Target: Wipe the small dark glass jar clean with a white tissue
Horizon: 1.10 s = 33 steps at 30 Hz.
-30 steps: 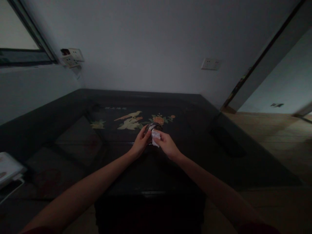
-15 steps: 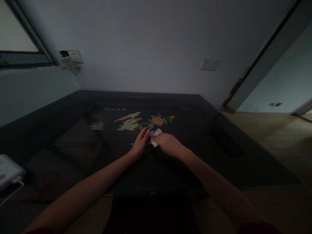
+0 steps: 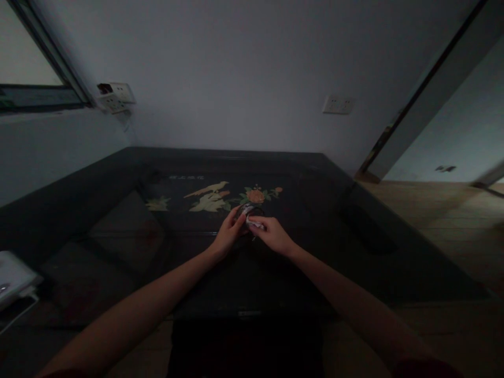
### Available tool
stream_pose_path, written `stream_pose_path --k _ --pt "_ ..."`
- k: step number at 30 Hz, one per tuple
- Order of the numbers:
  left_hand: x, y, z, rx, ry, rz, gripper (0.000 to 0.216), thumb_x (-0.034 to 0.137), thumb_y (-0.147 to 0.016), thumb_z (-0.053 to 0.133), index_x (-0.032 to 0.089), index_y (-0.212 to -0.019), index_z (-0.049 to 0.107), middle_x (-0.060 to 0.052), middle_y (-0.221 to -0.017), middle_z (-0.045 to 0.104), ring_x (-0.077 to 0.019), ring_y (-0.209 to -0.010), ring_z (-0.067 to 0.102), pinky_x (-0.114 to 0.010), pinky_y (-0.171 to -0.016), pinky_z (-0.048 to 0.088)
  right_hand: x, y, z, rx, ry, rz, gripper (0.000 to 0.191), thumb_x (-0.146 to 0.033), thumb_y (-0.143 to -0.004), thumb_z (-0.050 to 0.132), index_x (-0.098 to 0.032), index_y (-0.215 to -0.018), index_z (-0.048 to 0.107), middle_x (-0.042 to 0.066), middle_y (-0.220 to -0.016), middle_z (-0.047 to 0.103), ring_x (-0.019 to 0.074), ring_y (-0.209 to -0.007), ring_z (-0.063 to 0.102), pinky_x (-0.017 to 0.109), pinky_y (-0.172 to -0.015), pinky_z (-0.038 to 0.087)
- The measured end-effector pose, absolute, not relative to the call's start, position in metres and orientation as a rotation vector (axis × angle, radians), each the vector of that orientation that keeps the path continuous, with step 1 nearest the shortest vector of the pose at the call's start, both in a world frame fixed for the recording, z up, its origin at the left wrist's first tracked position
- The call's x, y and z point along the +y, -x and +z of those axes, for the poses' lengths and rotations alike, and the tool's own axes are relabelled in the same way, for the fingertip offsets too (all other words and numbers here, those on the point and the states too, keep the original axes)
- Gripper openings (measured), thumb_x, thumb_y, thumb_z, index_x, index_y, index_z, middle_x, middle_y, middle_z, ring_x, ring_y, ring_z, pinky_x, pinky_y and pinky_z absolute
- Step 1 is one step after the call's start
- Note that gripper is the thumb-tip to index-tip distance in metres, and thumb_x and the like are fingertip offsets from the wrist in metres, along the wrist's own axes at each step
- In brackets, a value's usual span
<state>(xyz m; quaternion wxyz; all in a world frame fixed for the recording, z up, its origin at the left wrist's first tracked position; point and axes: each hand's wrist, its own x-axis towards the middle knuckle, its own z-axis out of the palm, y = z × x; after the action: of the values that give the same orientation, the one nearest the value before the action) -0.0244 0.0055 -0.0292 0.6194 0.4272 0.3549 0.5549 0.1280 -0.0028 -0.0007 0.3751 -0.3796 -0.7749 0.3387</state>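
Both my arms reach out over a dark lacquered table (image 3: pixel 315 220) with a painted bird and flowers. My left hand (image 3: pixel 227 234) is closed around the side of a small dark round object (image 3: pixel 249 210), perhaps a ring-shaped dish or bracelet; the dim light hides what it is. My right hand (image 3: pixel 271 234) pinches a small white crumpled wipe (image 3: pixel 254 224) against that object. The two hands nearly touch at their fingertips.
The table stands in a corner against a grey wall with a socket (image 3: pixel 338 104) and a socket box (image 3: pixel 114 94) by a window. A white object (image 3: pixel 13 275) lies at the left edge. A wooden floor (image 3: pixel 444 220) and doorway are to the right.
The white wipe showed more a second ago; now most of it is bunched under my right fingers, pressed against the round object. Both hands stay in nearly the same spot.
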Motion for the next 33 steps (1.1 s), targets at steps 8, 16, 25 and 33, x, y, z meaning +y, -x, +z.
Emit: stream_pose_path --k 8,16,25,33 --pt "0.006 0.026 -0.031 0.767 -1.029 1.270 0.051 0.041 -0.076 0.069 0.025 -0.122 0.053 -0.002 -0.094 0.065 -0.0145 -0.077 0.060 -0.022 -0.064 0.050 -0.007 -0.114 -0.009 -1.453 0.798 1.325 0.032 -0.022 -0.083 0.052 -0.012 -0.112 0.063 0.008 -0.094 0.073 0.0195 -0.079 0.067 0.032 -0.076 0.053" --pt "0.004 0.023 -0.029 0.786 -0.996 1.274 0.054 0.046 -0.073 0.070 0.022 -0.119 0.054 -0.006 -0.107 0.065 -0.0190 -0.091 0.061 -0.026 -0.071 0.052 -0.009 -0.137 0.006 -2.404 0.989 0.487 0.042 -0.005 -0.084 0.044 -0.014 -0.121 0.060 0.013 -0.119 0.066 0.0229 -0.110 0.062 0.036 -0.095 0.047" --pt "0.008 0.025 -0.029 0.811 -0.924 1.308 0.051 0.044 -0.070 0.072 0.021 -0.114 0.058 -0.004 -0.097 0.066 -0.0153 -0.080 0.061 -0.024 -0.065 0.052 -0.004 -0.132 0.006 -2.761 0.986 -0.302 0.036 -0.008 -0.090 0.043 -0.003 -0.123 0.057 0.019 -0.128 0.058 0.0254 -0.121 0.054 0.038 -0.108 0.037" --pt "0.006 0.024 -0.029 0.780 -0.952 1.291 0.049 0.044 -0.073 0.070 0.020 -0.114 0.057 -0.005 -0.095 0.067 -0.0142 -0.077 0.061 -0.023 -0.064 0.051 -0.012 -0.127 0.010 -2.561 1.110 0.232 0.042 -0.002 -0.084 0.044 -0.009 -0.123 0.057 0.015 -0.115 0.067 0.0234 -0.107 0.063 0.035 -0.094 0.046"
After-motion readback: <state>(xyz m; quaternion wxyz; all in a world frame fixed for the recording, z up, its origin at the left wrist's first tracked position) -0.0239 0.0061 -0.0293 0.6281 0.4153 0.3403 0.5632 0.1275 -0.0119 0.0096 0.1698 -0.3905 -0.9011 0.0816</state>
